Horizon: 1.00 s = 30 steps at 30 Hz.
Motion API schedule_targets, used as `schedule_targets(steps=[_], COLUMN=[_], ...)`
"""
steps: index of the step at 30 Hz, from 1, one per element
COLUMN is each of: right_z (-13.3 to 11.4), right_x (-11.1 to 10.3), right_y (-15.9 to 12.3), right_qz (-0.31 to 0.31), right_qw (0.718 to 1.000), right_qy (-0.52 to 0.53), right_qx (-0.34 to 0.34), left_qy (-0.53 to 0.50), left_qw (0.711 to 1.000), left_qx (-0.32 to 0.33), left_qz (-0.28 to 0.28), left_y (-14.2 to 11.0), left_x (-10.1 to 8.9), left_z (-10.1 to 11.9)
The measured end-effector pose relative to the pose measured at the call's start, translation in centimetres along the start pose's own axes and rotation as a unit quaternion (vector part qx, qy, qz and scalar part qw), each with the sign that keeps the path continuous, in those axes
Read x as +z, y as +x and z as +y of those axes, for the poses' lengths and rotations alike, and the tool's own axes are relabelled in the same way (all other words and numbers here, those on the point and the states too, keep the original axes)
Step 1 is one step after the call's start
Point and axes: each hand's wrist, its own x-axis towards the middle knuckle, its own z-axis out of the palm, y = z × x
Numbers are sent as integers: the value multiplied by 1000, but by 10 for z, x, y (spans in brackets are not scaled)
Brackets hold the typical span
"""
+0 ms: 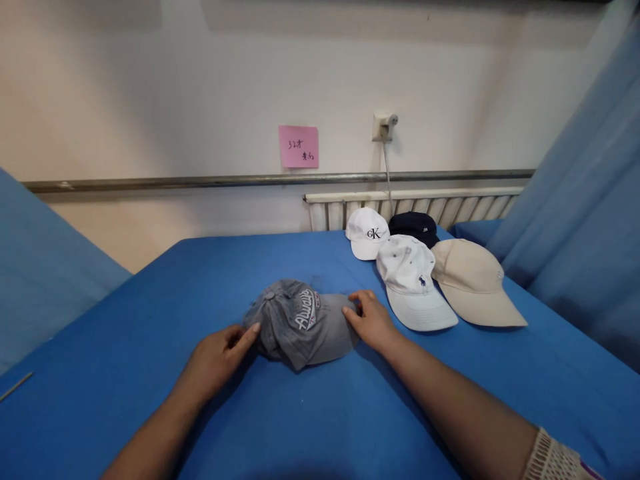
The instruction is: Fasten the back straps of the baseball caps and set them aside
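Observation:
A grey baseball cap (287, 327) with white lettering lies on its side on the blue cover, its brim turned to the right and its crown partly crumpled. At the crown's left end, my left hand (220, 357) grips the cap's edge, thumb on top and the other fingers partly hidden. My right hand (370, 321) pinches the outer edge of the brim between thumb and fingers. Right of that hand lie a white cap with a small dark emblem (407, 270) and a beige cap (467, 270).
Behind these sit a white cap with dark letters (367, 230) and a dark navy cap (415, 225). Blue cloth (235, 427) covers the table. A radiator (325, 212), rail (200, 181) and plugged-in socket (383, 128) line the wall. Blue curtains (575, 180) hang at both sides.

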Motion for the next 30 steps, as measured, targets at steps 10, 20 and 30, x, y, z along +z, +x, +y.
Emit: schedule_targets(steps=[10,20,30], right_z=[-18,-24,-33], right_x=[-5,6,9], right_y=[2,-4,-5], right_qz=[-28,-97,-147], right_qw=[927,908,804], right_qy=[299,299,473], right_qx=[223,275,329], left_qy=[-25,-108,-119], left_qw=[988,970,971], left_qx=[52,-31,-34], left_qz=[140,213,206], left_y=[31,56,54], left_x=[6,27,29], left_z=[14,-23,-13])
